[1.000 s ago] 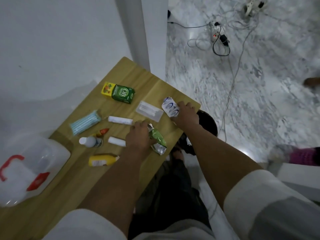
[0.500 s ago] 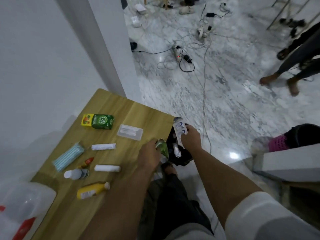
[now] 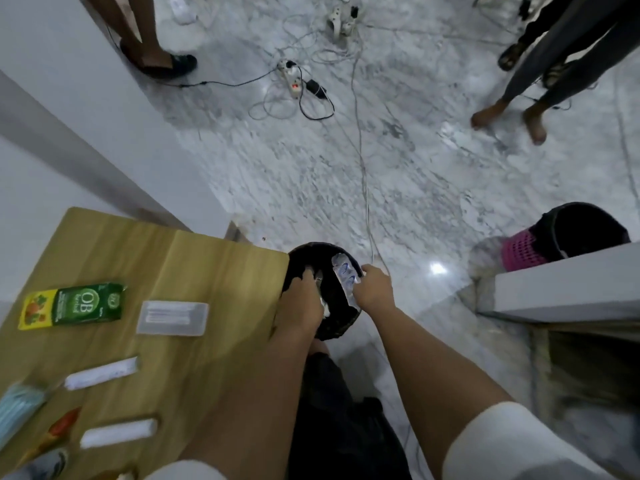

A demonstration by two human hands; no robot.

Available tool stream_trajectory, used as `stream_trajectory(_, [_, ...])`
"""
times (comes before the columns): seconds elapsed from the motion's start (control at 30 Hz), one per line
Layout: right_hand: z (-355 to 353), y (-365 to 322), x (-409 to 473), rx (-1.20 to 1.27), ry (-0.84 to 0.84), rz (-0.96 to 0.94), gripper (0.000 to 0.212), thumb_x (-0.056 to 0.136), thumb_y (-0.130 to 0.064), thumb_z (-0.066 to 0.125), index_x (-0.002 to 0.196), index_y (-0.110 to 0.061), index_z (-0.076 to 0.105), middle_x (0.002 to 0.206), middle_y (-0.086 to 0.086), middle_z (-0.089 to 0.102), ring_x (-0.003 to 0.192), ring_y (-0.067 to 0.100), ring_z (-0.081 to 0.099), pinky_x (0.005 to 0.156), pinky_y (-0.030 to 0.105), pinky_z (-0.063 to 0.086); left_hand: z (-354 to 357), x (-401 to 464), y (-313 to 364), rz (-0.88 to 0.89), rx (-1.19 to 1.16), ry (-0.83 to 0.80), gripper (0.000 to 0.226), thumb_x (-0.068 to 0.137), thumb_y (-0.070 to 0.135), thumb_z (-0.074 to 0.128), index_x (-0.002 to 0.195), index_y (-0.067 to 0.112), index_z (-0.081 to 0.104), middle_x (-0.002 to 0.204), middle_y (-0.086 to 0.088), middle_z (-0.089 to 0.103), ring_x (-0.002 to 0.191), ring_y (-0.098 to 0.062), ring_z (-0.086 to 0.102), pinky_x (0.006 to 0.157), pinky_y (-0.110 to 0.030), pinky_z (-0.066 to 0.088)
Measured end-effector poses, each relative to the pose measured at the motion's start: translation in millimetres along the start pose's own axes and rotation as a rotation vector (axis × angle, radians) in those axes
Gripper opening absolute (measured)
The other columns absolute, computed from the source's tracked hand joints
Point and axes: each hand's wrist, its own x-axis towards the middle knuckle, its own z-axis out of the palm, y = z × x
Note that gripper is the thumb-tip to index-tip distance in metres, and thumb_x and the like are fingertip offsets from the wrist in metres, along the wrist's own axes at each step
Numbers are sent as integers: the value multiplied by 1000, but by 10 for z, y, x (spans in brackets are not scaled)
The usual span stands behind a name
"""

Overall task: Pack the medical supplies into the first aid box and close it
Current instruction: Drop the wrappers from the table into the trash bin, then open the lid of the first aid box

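My left hand (image 3: 300, 304) reaches down into a black bin (image 3: 306, 252) just off the right edge of the wooden table (image 3: 214, 271); its fingers curl inward and I cannot tell what they hold. My right hand (image 3: 374, 289) grips a crumpled white-and-blue wrapper (image 3: 344, 274) over the bin's rim. On the table lie a green box (image 3: 86, 303), a clear plastic case (image 3: 173, 318), two white rolls (image 3: 102, 372) (image 3: 119, 434), blue face masks (image 3: 15, 410), a red-tipped tube (image 3: 60, 426) and a small bottle (image 3: 48, 462). The first aid box is out of view.
A pink basket (image 3: 519, 256) lined with a black bag stands at right beside a white ledge (image 3: 568, 282). Cables and a power strip (image 3: 292, 77) cross the marble floor. Other people's feet (image 3: 507, 117) (image 3: 162, 60) stand at the far side.
Both hands left the tabletop with the wrappers and moved right to the black bin. The green wrapper in my left hand is no longer visible. The view swung right; the first aid box dropped out.
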Motion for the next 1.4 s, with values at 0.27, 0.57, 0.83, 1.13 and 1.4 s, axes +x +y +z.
stream_trajectory(0.27, [-117,-328,-206,-73,4,-105,42,93,-10,53,135,-3,56,128,16,65,115,32,61,83,31,46,-456,-40,199,37,-125,119,41,99,18,56,139,11,56,132,-12,60,111,-32,62,80,-36,48])
stream_trajectory(0.57, [-9,-1444,-1385,-285,-37,-619,53,98,-37,59,146,-16,51,142,6,60,127,26,57,103,40,48,-1572,-1222,-771,-59,-90,391,35,98,24,51,129,12,61,128,-8,61,115,-29,63,85,-37,48])
stream_trajectory(0.83, [1067,-2433,-2941,-454,-167,-1148,44,88,-36,68,128,-17,66,124,9,68,115,31,62,93,38,49,-1965,-2978,-2340,-436,-114,645,36,95,31,56,127,17,63,128,-7,62,116,-30,63,91,-40,51])
stream_trajectory(1.13, [2753,-2596,-4386,-449,-491,-1392,55,96,-35,62,144,-12,52,141,13,53,130,29,53,107,37,41,-1268,-4465,-3901,-868,-253,927,50,98,44,55,140,17,58,139,-8,58,125,-30,57,95,-44,50])
stream_trajectory(1.4, [3801,-1945,-4300,-313,-433,-1402,64,99,-43,53,153,-12,36,163,13,20,143,33,37,114,44,37,-160,-4227,-4559,-768,-581,1280,65,100,54,53,156,23,42,162,-6,39,147,-26,39,115,-42,35])
